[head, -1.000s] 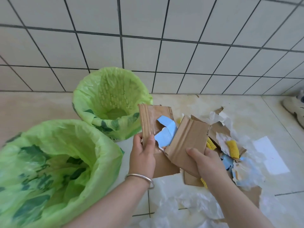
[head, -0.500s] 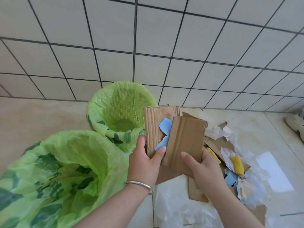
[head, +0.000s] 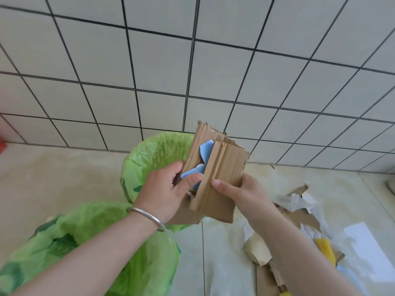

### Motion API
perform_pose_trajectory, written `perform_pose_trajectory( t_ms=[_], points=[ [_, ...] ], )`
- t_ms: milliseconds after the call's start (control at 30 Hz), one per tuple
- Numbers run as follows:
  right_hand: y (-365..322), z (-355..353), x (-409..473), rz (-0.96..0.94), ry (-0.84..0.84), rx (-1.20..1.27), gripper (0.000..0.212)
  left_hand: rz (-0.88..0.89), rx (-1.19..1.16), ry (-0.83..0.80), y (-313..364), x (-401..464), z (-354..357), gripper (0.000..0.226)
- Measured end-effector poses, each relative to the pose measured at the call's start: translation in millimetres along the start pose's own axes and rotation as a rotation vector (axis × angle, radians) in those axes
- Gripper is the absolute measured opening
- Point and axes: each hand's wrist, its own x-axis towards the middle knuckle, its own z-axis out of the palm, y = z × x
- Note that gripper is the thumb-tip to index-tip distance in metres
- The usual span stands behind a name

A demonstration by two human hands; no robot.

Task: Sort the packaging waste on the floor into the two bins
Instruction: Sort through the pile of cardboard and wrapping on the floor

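Head view, nearest first: a green-bagged bin point(head: 136, 263) fills the lower left corner, partly hidden by the left forearm, which wears a thin silver bangle point(head: 147, 216). On the pale floor tiles point(head: 220, 263) at lower right lie torn brown cardboard scraps point(head: 303, 216), crumpled white paper point(head: 295, 201), a yellow strip point(head: 326, 251) and a flat white sheet point(head: 369, 253). Higher up, the left hand point(head: 164, 193) and right hand point(head: 241, 193) both clasp a stack of ridged brown cardboard pieces point(head: 220, 178) with a torn blue paper scrap point(head: 205, 150) tucked between them. This stack is held above the near rim of a second green-bagged bin point(head: 154, 154), covering part of it. Behind stands the white tiled wall point(head: 192, 71).
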Motion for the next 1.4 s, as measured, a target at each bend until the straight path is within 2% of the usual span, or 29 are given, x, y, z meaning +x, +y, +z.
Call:
perform_pose_trajectory(
  t_ms=[67,167,233,333,433,667,733,900,1000,1067,1133,1267,1400],
  points=[
    [-8.7,10.4,18.5,-0.019,-0.012,0.035,0.031,-0.033,-0.012,0.074,-5.2,12.4,-4.6,0.041],
    [-20.6,29.4,40.0,-0.07,-0.026,0.129,0.031,-0.113,-0.058,0.19,-14.9,30.1,-10.5,0.042],
    [-25.5,42.3,51.5,-0.106,0.034,0.1,0.033,-0.187,-0.089,0.275,-25.6,39.3,-15.2,0.047],
    [-18.5,55.0,71.5,-0.071,0.171,0.097,0.03,-0.309,-0.096,0.286,-46.0,50.4,-19.5,0.033],
    [-2.1,65.3,89.4,0.02,0.218,0.053,0.028,-0.452,-0.072,0.176,-68.6,59.1,-11.7,0.031],
    [23.5,100.4,120.4,0.041,0.188,-0.333,0.029,-0.662,0.042,-0.11,-116.5,89.1,22.7,0.057],
    [33.3,109.0,126.5,0.09,0.125,-0.468,0.033,-0.664,0.177,-0.185,-125.7,99.2,23.5,0.062],
    [59.7,123.7,139.5,0.292,-0.178,-0.8,0.036,-0.738,0.393,-0.412,-141.9,110.6,33.6,0.045],
    [59.4,131.2,142.8,0.377,-0.376,-0.897,0.034,-0.73,0.508,-0.527,-148.1,110.4,42.4,0.047],
    [53.3,131.1,143.6,0.379,-0.418,-0.933,0.034,-0.709,0.59,-0.602,-150.9,111.6,46.9,0.052],
    [46.9,126.8,143.5,0.373,-0.38,-0.916,0.035,-0.692,0.644,-0.647,-151.8,114.3,49.4,0.051],
    [31.7,113.5,131.7,0.226,-0.224,-0.883,0.029,-0.559,0.854,-0.629,-132.0,117.3,44.5,0.047],
    [10.8,85.5,99.5,0.032,-0.062,-0.72,0.029,-0.23,1.14,-0.568,-71.7,105.4,45.3,0.034]
  ],
)
